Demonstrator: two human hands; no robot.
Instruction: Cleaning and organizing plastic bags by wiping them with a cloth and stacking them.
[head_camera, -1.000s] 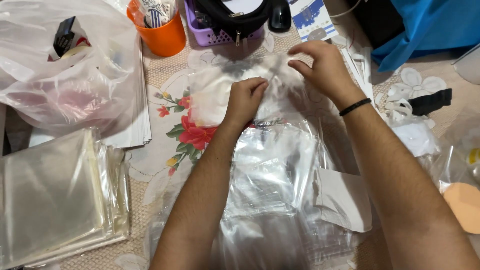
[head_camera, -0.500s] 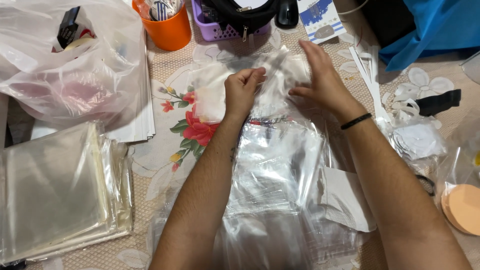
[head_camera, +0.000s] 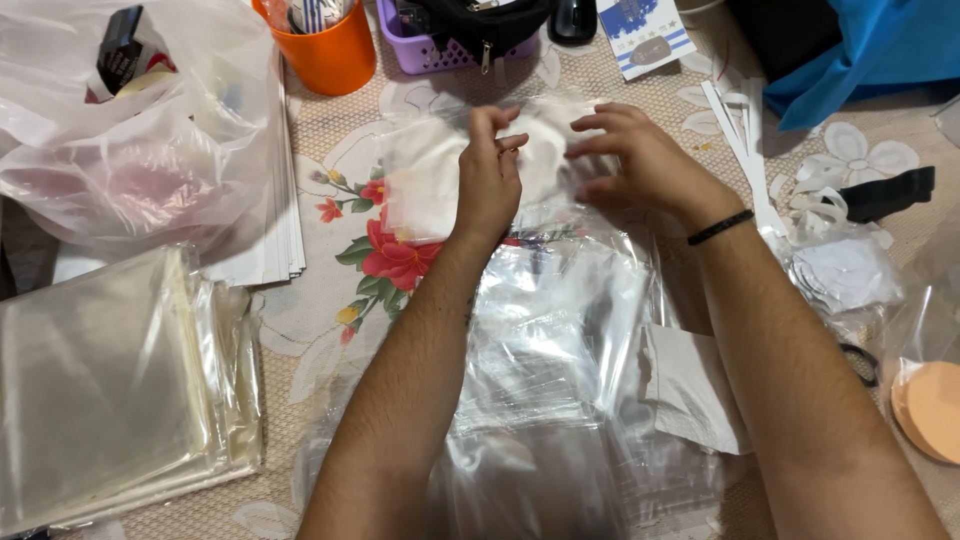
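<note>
Compared with the frame half a second earlier, the left hand (head_camera: 490, 180) is sitting in nearly the same place, while the right hand (head_camera: 640, 160) is lying flatter, its fingers (head_camera: 600, 122) spread and pointing toward the left hand instead of standing edge-on.

Both hands are working on a clear plastic bag with a white insert (head_camera: 450, 170), which is lying on the surface (head_camera: 330, 300) just ahead of the person, below the orange cup (head_camera: 325, 50) and the purple basket (head_camera: 440, 50). The bag's long axis is running left to right across the view. Which end is the open one cannot be told, because the film is blurred and partly covered.

The left hand's fingers are pinching together near the bag's top edge, apparently grasping the film. The right hand's fingers are released and extended, pressing down on the bag's right part; a black wristband (head_camera: 720, 227) is circling that wrist.

A loose pile of clear bags (head_camera: 540, 340) is lying under both forearms. A neater stack of clear sleeves (head_camera: 110, 390) is resting at the left, well apart from the hands, below a white plastic carrier bag (head_camera: 140, 150).
</note>
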